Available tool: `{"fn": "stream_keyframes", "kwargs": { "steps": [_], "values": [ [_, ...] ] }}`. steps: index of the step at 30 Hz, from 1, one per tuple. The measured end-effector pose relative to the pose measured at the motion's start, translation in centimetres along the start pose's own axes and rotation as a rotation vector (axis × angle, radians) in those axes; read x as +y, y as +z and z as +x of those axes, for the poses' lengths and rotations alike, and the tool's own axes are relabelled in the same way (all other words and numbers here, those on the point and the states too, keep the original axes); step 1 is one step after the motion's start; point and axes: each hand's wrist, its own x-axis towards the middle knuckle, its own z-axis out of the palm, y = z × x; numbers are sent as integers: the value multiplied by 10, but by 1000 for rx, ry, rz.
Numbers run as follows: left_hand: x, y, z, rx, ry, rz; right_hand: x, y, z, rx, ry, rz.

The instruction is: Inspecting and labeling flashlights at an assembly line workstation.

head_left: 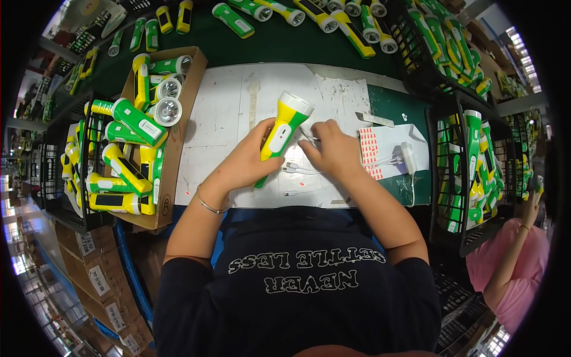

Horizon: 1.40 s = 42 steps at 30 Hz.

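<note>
From my remote post, I start at the left, where a black plastic lattice crate (74,219) and a brown open cardboard box (180,149) both hold heaped green-and-yellow plastic flashlights (137,122); whether these are finished or waiting, I cannot tell. Just right of the box, over a scuffed white work surface (220,119), my left hand (253,156) is wrapped around the handle of one green-and-yellow flashlight with a white head (278,141), tilted with its head pointing away from the body and its white panel facing up. I judge this piece to be midway through its handling: it is off the heaps and in the grip, not yet set down. My right hand (330,146) is close against its right side, fingertips drawn together, seemingly pinching a slim pale cable end (307,135); I cannot tell whether that end is seated in the flashlight. Below it, thin white cables with metal-tipped plugs (297,169) lie loose on the surface, so those ends are unconnected. Further right, a sheet of small red-and-white stickers (369,143) has part of its rows left, beside a white oblong block (408,157) that the cables run toward. At the far right, another black lattice crate (436,196) holds many more flashlights, so I judge this one a small part of a large batch.
</note>
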Motion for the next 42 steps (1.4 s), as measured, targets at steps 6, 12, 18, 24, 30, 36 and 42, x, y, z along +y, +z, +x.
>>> {"fn": "stream_keyframes", "kwargs": {
  "steps": [6, 12, 18, 24, 30, 36, 42],
  "values": [
    [-21, 10, 11, 170, -40, 135, 11, -9, 1, 70, 48, 467],
    [-11, 28, 15, 158, 21, 150, 2, -41, -6, -151, 201, 821],
    [-11, 39, 14, 233, 115, 205, 10, -39, -8, -210, 243, 920],
    [-4, 45, 13, 418, 267, 545, 7, -38, -2, -239, 301, 924],
    [-4, 45, 16, 419, 269, 491, 7, -36, -8, -185, 235, 851],
    [-10, 54, 27, 310, 130, 291, 8, -62, -14, -70, 90, 598],
    [-12, 23, 43, 598, 221, 513, 20, -74, -16, -213, 174, 423]
  ]
}}
